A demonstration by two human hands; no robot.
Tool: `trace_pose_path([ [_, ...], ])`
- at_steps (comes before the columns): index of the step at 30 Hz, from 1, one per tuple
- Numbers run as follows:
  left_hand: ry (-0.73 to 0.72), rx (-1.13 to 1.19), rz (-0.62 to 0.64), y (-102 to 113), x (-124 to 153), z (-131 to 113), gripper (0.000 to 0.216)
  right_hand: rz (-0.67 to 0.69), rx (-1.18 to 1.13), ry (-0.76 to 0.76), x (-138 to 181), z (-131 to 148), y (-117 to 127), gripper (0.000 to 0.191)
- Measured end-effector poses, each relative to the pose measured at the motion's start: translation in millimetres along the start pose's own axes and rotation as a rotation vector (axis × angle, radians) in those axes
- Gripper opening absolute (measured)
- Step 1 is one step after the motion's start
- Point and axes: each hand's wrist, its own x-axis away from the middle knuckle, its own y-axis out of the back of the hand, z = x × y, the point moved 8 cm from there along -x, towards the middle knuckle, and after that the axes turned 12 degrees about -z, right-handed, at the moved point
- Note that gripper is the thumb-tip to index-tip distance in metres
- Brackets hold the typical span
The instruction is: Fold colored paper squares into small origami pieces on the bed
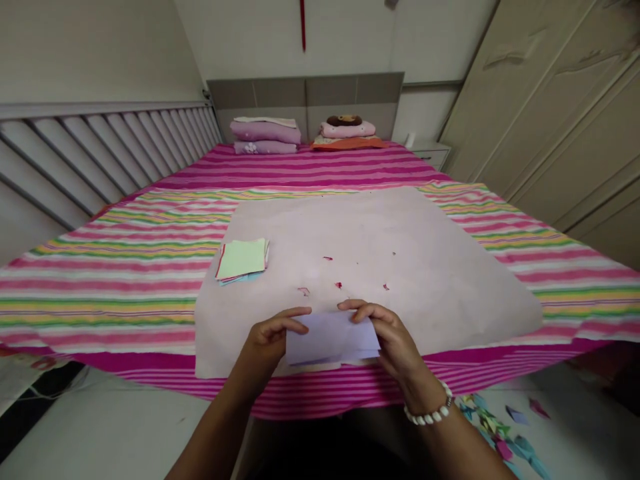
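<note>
A folded sheet of lavender paper [325,339] is held up between my two hands at the near edge of the bed. My left hand [273,337] grips its left end, with the fingers along the top edge. At the right end, my right hand [390,330] pinches the paper; a white beaded bracelet [429,417] circles that wrist. The paper looks doubled over, its layers slightly apart along the lower edge. Beyond my left hand lies a stack of square coloured papers [243,259], pale green on top.
A large pale sheet [425,247] covers part of the striped bed [125,267], with small red scraps [339,285] on it. Folded bedding [265,135] sits by the headboard. Folded paper pieces [493,427] lie on the floor at right. A slatted rail [100,157] runs along the left.
</note>
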Motion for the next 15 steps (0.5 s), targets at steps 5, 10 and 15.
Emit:
trace_pose_path([
  [5, -0.238, -0.168, -0.086, 6.0, 6.0, -22.9, 0.023, 0.015, -0.083, -0.119, -0.9, -8.9, -1.0, 0.031],
  [10, -0.054, 0.058, -0.056, 2.1, -1.9, -19.4, 0.028, 0.059, 0.102, -0.182, -1.4, -26.4, -4.2, 0.02],
  [15, 0.2, 0.445, -0.076, -2.1, -20.9, -3.2, 0.058, 0.007, 0.038, -0.199, -1.6, -33.5, -12.5, 0.022],
])
